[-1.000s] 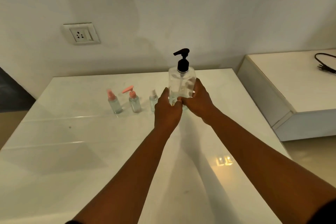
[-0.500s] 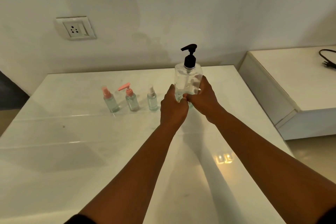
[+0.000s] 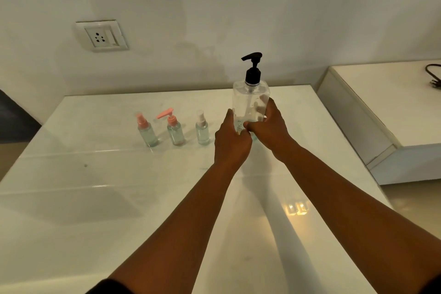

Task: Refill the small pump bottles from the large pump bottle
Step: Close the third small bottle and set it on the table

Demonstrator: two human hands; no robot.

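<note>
Near the table's (image 3: 95, 198) far edge, right of centre, the big bottle (image 3: 250, 100) with its black pump (image 3: 252, 68) stands upright, gripped low down by both hands: the left hand (image 3: 232, 142) curls round its left side and the right hand (image 3: 268, 127) wraps its right side, fingers showing through the clear wall. Left of it, well apart from the hands, three small bottles stand in a row: pink sprayer (image 3: 146, 130), pink pump (image 3: 175, 127), white sprayer (image 3: 202, 127).

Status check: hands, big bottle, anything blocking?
Left hand and right hand both grip large pump bottle, upright. Three small bottles capped, left of it. Nothing blocking.
</note>
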